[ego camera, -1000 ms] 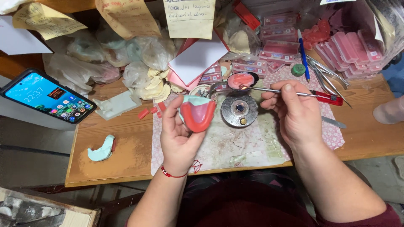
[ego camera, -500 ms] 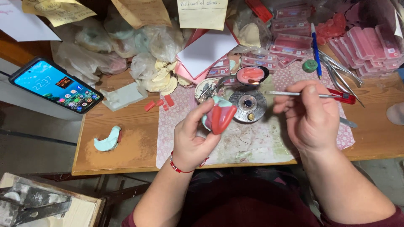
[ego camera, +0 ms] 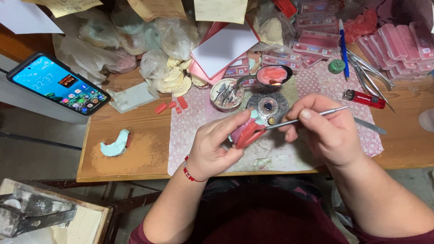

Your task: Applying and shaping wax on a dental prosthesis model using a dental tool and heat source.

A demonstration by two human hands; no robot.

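Wooden workbench (ego camera: 135, 153) fills the view, and it sits closer and larger than a second ago, since the head has dipped toward the work. Over its middle lies a pink patterned cloth (ego camera: 190, 131), unmoved. At the far left a phone (ego camera: 58, 83) with its screen lit leans where it did before, and a pale blue plaster piece (ego camera: 115, 143) lies on the bare wood near it.

Left hand (ego camera: 212, 144) has turned: a second ago it held the red wax denture base (ego camera: 246, 132) face up toward the camera; now the piece is tipped on edge, pinched between thumb and curled fingers just above the cloth. Right hand (ego camera: 327, 131) grips a thin metal carving tool (ego camera: 298, 118) pen-fashion, fingers closed around the shaft, and the tip has come down from hovering by the small round burner (ego camera: 267, 105) to touch the wax rim. By my reading, the shaping has moved from heating the tool to working the edge. A red lighter (ego camera: 364, 98) lies off to the right.
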